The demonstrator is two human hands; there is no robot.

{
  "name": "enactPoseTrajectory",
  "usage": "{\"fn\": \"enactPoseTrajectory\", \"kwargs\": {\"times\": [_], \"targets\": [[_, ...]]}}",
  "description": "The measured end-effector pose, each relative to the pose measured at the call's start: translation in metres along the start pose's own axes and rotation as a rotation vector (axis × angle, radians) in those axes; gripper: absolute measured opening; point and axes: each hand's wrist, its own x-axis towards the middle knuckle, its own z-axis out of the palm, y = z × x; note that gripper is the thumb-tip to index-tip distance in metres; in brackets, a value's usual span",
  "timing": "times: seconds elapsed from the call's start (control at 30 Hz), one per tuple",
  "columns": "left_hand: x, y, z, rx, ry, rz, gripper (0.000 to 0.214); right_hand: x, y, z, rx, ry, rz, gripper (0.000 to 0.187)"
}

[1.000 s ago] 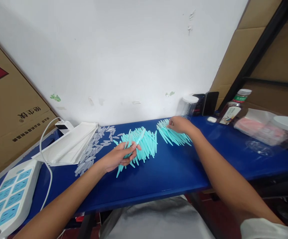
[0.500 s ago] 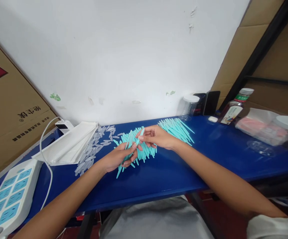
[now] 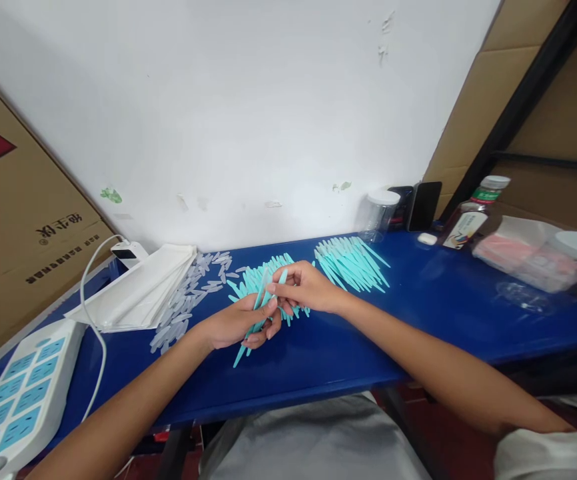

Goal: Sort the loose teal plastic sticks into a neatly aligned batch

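My left hand [image 3: 238, 321] is closed around a few slim turquoise sticks [image 3: 240, 356] with tapered ends, which stick out above and below the fingers. Fingertips of my right hand [image 3: 308, 287] pinch the upper part of a turquoise stick [image 3: 282, 276], close against the left fingers. Behind both hands lies a pile of similar sticks [image 3: 251, 277], partly covered by them. To the right, a second pile of sticks [image 3: 351, 265] has pale, translucent upper ends. Small translucent lilac-grey pieces [image 3: 183, 303] are scattered left of the hands.
White paper-like sheets or bags [image 3: 133, 287], a white device [image 3: 128, 252] with a cable, and a power strip [image 3: 28, 387] occupy the left. At the right stand a clear jar [image 3: 378, 217], phones [image 3: 424, 207], a bottle [image 3: 473, 213] and a pink-filled bag [image 3: 526, 257]. The blue table [image 3: 318, 360] meets a white wall.
Both hands have come slightly nearer to me, the right one also a little leftward. The held sticks moved with them, showing more of the pile behind.
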Motion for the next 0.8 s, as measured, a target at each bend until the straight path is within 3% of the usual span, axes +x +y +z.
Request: {"fn": "enactPoseTrajectory", "kwargs": {"times": [0.13,0.23,0.37,0.57,0.8], "targets": [[0.001,0.001,-0.001,-0.012,0.05,0.011,0.038,0.003,0.001,-0.009,-0.01,0.192,0.066,0.038],[0.001,0.002,-0.001,-0.029,0.101,0.003,0.036,0.004,0.0,-0.016,-0.007,0.244,0.087,0.036],[0.0,0.002,-0.004,-0.061,0.123,0.008,0.033,0.002,-0.005,-0.021,0.092,0.135,0.06,0.034],[-0.003,0.003,-0.009,-0.194,0.071,-0.001,0.029,-0.001,-0.006,-0.033,0.289,-0.117,0.052,0.05],[-0.004,0.004,-0.008,-0.218,0.002,-0.037,0.035,0.006,0.011,-0.028,0.174,0.046,-0.035,0.035]]}}
